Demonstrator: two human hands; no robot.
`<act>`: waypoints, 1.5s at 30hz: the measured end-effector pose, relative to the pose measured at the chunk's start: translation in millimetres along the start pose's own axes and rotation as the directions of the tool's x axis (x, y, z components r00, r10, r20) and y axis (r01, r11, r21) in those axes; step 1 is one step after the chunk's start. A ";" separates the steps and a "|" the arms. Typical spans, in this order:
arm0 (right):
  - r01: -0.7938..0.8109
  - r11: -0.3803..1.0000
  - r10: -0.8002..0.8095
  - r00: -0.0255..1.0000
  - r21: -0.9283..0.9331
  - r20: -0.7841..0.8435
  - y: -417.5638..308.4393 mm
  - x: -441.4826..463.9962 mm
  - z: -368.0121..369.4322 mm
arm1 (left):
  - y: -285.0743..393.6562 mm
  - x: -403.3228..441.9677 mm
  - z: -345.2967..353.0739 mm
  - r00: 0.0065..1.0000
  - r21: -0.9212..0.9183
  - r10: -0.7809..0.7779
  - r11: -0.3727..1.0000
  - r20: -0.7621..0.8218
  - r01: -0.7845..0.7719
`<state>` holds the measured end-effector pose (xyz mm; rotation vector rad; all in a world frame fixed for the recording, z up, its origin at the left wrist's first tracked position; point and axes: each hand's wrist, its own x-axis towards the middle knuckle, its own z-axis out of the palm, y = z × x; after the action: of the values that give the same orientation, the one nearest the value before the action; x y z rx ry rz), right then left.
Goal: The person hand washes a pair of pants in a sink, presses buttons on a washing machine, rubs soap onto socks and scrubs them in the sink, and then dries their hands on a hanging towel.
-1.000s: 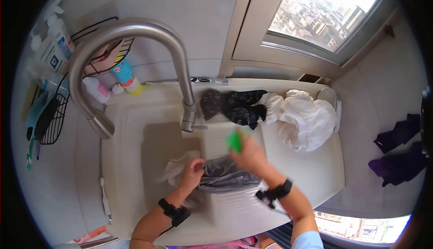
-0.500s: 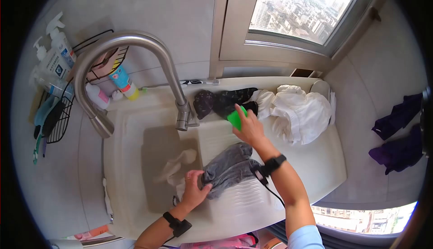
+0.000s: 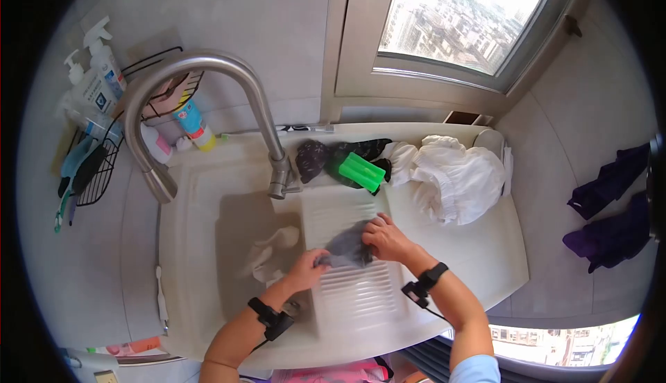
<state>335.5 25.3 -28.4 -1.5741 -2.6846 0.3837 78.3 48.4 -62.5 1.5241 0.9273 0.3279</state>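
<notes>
A wet-looking grey cloth (image 3: 348, 245) lies bunched over the ridged washboard (image 3: 361, 296) in the middle of the sink. My left hand (image 3: 305, 272) grips its left end, fingers closed. At the other end, my right hand (image 3: 390, 239) is closed on the cloth too. Beyond my hands, a bright green block (image 3: 362, 171), perhaps soap, rests on dark patterned fabric (image 3: 312, 159). White clothing (image 3: 461, 178) is heaped to its right. A pale cloth (image 3: 274, 248) sits in the basin left of the washboard.
A tall curved faucet (image 3: 257, 98) arches over the basin (image 3: 201, 196). Bottles (image 3: 107, 64) and brushes (image 3: 87, 171) occupy wire racks on the left wall. Toothbrushes lie along the back rim. Dark purple cloths (image 3: 610, 223) hang at right, near a window (image 3: 465, 22).
My right hand has let go of the green block, leaving it on the dark fabric, and come down to the grey cloth. The cloth is now bunched smaller between both hands.
</notes>
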 end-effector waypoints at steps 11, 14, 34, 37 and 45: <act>-0.162 0.915 0.367 0.717 0.370 -0.592 -0.5 5.9 20.7 | -0.6 56.4 -11.3 0.734 0.679 0.526 0.724 -0.429 -0.121; -0.219 0.934 0.332 0.821 0.281 -0.465 -49.9 18.8 43.7 | -0.4 56.3 11.0 0.771 0.785 0.586 0.588 -0.250 -0.193; 0.086 0.973 -0.034 0.971 0.214 -0.235 -54.5 15.7 60.9 | -18.9 26.1 36.0 0.816 0.915 0.577 0.312 0.032 -0.257; 0.088 0.986 -0.025 0.919 0.143 -0.394 23.8 96.6 30.6 | 24.4 111.8 5.8 0.846 0.846 0.483 0.528 -0.225 -0.076; -0.170 0.876 0.387 0.808 0.452 -0.445 -123.8 24.2 62.7 | -20.6 18.0 21.3 0.850 0.747 0.514 0.608 -0.112 -0.269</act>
<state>209.1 -24.4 -65.8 -1.6520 -1.8305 0.3913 96.9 44.4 -91.5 2.4860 1.0140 0.6000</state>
